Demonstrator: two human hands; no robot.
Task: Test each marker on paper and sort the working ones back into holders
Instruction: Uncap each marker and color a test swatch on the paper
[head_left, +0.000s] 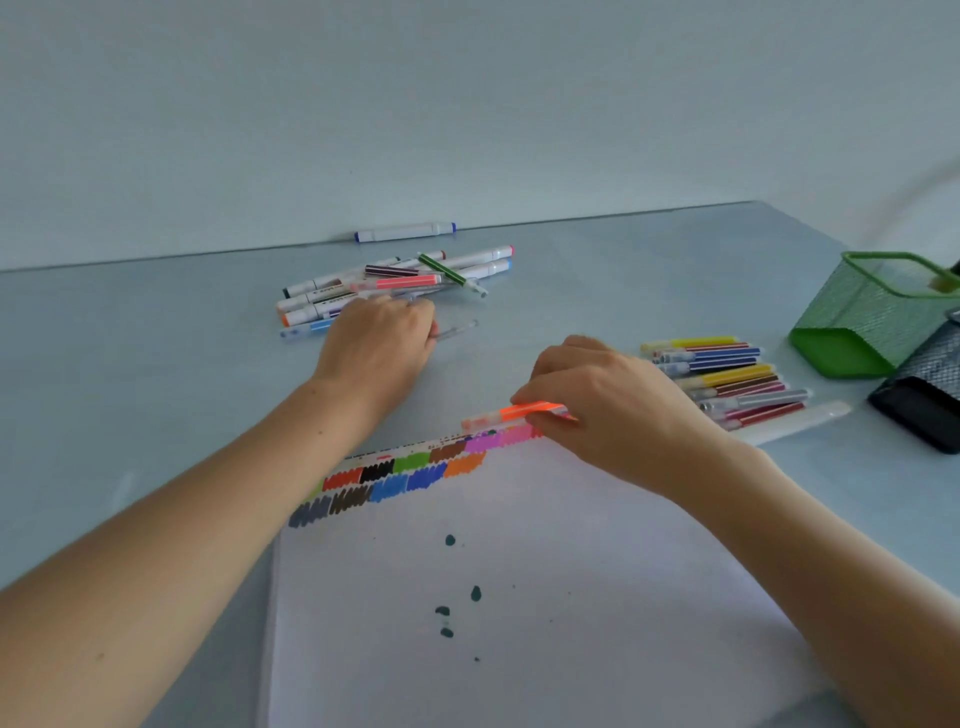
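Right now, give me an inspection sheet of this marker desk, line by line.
Surface: pale blue table, dry.
Job's things: paper with colour swatches; orange marker; untested pile; sorted row; green mesh holder, black holder.
Clutter: stray white marker by the wall; ink blots on the paper.
Grippers: right hand grips the orange marker; left hand on the pile, grip unclear.
Cables: nothing seen.
Surroundings: plain wall.

paper (519, 597) nearest, loose markers (395, 283) behind-left, sorted markers (727, 379) right — holders (878, 312) beyond them
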